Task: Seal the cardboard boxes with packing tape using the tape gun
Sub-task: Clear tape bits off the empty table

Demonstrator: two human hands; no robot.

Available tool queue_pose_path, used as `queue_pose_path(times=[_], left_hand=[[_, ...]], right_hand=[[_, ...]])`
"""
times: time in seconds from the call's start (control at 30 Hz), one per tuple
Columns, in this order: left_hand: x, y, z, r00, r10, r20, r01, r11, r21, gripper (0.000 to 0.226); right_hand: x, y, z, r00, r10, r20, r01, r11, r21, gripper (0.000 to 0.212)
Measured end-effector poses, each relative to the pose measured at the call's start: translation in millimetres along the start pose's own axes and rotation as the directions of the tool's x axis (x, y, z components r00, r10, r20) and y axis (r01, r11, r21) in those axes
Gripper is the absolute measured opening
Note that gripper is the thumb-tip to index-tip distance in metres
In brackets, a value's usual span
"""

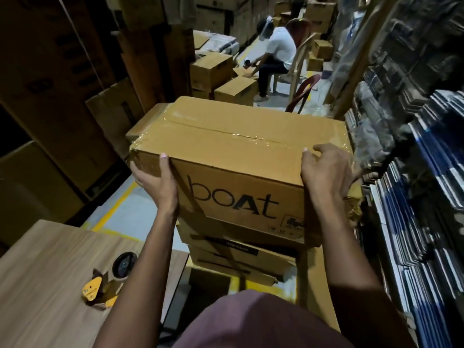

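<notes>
A brown cardboard box (236, 151) printed "boAt" sits on top of a stack of boxes (241, 254). Clear tape shines along its closed top seam. My left hand (157, 183) grips the box's near left corner, thumb up on the top edge. My right hand (326, 172) grips the near right corner, fingers curled over the top. The yellow tape gun (100, 288) lies on the wooden table (45, 285) at lower left, partly hidden behind my left forearm, with neither hand on it.
Tall cartons (62, 84) line the left side. Shelves of blue and white packets (414, 222) run along the right. Farther back a person in a white shirt (276, 54) sits on a chair among small boxes (211, 69). A yellow floor line (118, 204) shows below.
</notes>
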State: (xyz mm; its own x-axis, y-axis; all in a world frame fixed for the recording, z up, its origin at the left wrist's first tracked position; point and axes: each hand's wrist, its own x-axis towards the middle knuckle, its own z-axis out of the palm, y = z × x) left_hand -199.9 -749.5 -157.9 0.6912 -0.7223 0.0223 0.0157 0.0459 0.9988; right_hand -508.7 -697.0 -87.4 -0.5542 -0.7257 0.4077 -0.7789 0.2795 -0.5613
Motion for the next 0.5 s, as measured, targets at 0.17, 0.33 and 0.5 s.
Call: queue_pose_path(times=[0.17,0.33,0.5], left_hand=[[-65.8,-10.0,5.7,0.995,0.076,0.061,-0.081,0.993,0.085,0.086],[-107.4,-35.9,-22.6,0.992,-0.042,0.117,0.014,0.974,0.228,0.065],[-127.8,-45.6,-103.6,0.973,-0.201,0.11,0.161,0.942,0.295,0.032]], right_hand=[[-22.5,-21.3,-4.8,0.984,-0.175,0.038,0.167,0.973,0.159,0.035],[-91.1,-56.5,10.7,0.779,-0.591,0.207,0.514,0.792,0.328,0.026],[-156.8,-68.4,36.1,0.599,-0.774,0.207,0.6,0.604,0.525,0.023]])
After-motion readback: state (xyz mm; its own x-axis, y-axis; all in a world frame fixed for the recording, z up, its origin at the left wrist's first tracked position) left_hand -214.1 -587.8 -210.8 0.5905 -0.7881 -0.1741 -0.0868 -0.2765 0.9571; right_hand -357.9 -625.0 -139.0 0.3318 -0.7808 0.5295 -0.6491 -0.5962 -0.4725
